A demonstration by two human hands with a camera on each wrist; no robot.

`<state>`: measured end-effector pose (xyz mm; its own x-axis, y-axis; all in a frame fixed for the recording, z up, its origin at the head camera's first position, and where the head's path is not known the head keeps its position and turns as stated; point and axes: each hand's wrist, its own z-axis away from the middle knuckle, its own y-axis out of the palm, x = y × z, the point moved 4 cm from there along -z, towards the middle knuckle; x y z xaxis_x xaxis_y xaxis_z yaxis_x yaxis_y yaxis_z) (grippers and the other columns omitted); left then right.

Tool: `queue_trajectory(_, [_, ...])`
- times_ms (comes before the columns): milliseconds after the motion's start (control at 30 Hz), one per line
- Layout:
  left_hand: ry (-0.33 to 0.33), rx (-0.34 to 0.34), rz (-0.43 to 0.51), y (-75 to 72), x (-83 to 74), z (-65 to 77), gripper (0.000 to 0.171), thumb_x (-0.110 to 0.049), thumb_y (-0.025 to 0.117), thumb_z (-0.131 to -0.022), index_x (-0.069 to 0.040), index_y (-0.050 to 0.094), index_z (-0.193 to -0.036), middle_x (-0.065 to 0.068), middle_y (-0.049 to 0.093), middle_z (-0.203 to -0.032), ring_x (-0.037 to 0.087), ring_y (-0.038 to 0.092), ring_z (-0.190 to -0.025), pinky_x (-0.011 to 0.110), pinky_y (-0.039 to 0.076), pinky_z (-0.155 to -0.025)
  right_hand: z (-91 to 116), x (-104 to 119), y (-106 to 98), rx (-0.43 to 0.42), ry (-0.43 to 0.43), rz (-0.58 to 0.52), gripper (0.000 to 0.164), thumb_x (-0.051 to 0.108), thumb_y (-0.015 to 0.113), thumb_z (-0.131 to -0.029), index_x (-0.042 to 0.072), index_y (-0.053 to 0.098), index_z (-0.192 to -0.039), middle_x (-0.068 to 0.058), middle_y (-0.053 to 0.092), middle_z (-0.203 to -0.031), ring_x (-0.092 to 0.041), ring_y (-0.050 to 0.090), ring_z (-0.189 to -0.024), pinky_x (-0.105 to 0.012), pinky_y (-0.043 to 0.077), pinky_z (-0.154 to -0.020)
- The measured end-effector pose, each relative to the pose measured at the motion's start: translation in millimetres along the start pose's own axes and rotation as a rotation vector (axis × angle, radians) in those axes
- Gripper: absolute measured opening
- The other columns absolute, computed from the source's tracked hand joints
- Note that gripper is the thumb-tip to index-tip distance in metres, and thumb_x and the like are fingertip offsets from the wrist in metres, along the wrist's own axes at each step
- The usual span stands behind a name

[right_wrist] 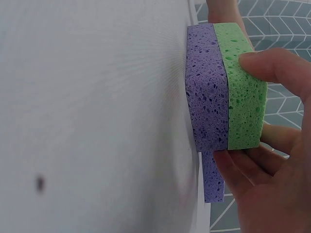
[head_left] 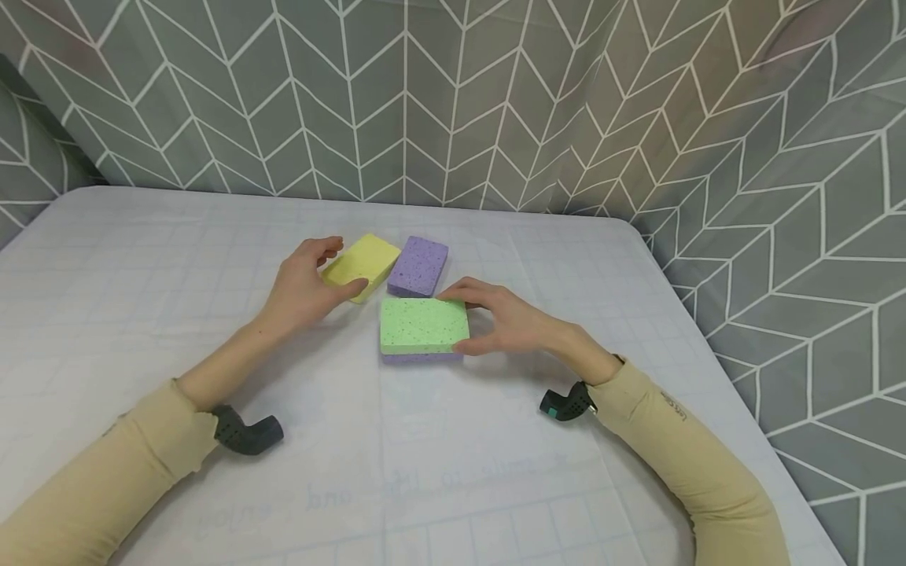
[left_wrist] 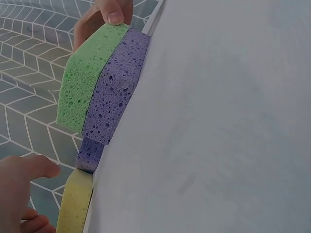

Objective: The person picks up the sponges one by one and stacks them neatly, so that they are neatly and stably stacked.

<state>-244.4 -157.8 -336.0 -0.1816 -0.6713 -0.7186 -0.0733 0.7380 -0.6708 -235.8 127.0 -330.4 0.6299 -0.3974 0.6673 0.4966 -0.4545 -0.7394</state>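
A green sponge (head_left: 423,325) lies flat on top of a purple sponge (right_wrist: 206,87), edges nearly lined up. My right hand (head_left: 511,318) grips the green sponge from its right end, thumb on the near side and fingers along the far side. In the right wrist view, the fingertips reach down beside the lower purple sponge. My left hand (head_left: 303,281) is spread over a yellow sponge (head_left: 371,259), thumb across its near corner. The left wrist view shows a gap between the hand and the yellow sponge (left_wrist: 75,201).
Another purple sponge (head_left: 419,266) lies behind the stack, close beside the yellow one. All rest on a white-covered table (head_left: 212,236). A grey curtain with white chevron lines (head_left: 425,102) hangs along the back and right. Each wrist carries a dark camera mount (head_left: 248,432).
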Motion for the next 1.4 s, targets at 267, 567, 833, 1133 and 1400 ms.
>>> queue_trajectory(267, [-0.059,0.034,-0.036,0.9,7.1,-1.9,0.084,-0.036,0.079,-0.083,0.006,0.042,-0.145,0.024,0.051,-0.140,0.040,0.051,-0.126,0.053,0.046,-0.103,-0.8,-1.0,0.2,-0.003,-0.010,0.001,0.065,0.025,0.082,-0.082,0.016,0.055,-0.141,0.004,0.056,-0.131,-0.011,0.053,-0.116,-0.037,0.050,-0.102])
queue_trajectory(567, [-0.071,0.074,-0.058,3.1,8.5,-1.4,0.087,-0.039,0.080,-0.082,0.008,0.042,-0.144,0.027,0.051,-0.139,0.039,0.054,-0.122,0.053,0.049,-0.100,-0.8,-2.2,0.7,-0.002,0.001,0.000,0.065,0.025,0.082,-0.082,0.017,0.056,-0.141,0.005,0.056,-0.130,-0.011,0.054,-0.115,-0.034,0.050,-0.102])
queue_trajectory(833, [-0.043,0.085,-0.089,5.0,7.2,-0.2,0.085,-0.034,0.082,-0.081,0.011,0.044,-0.142,0.031,0.051,-0.139,0.044,0.049,-0.128,0.056,0.045,-0.106,-0.5,-1.1,0.3,-0.006,-0.008,-0.005,0.064,0.024,0.082,-0.082,0.016,0.056,-0.140,0.004,0.056,-0.130,-0.011,0.054,-0.114,-0.034,0.051,-0.101])
queue_trajectory(1133, [-0.050,0.070,-0.111,3.6,6.4,1.2,0.083,-0.034,0.082,-0.080,0.012,0.046,-0.140,0.031,0.052,-0.137,0.046,0.048,-0.129,0.059,0.042,-0.107,-1.4,-3.1,0.9,-0.004,0.016,-0.025,0.066,0.023,0.083,-0.081,0.015,0.055,-0.140,0.004,0.056,-0.131,-0.011,0.053,-0.117,-0.034,0.049,-0.106])
queue_trajectory(1400, [-0.049,0.070,-0.112,3.1,6.8,1.3,0.079,-0.035,0.081,-0.081,0.010,0.050,-0.138,0.030,0.055,-0.136,0.045,0.049,-0.128,0.059,0.044,-0.105,-1.4,-2.8,1.0,-0.002,0.030,-0.031,0.068,0.023,0.083,-0.080,0.014,0.054,-0.141,0.003,0.055,-0.134,-0.012,0.053,-0.119,-0.035,0.048,-0.107])
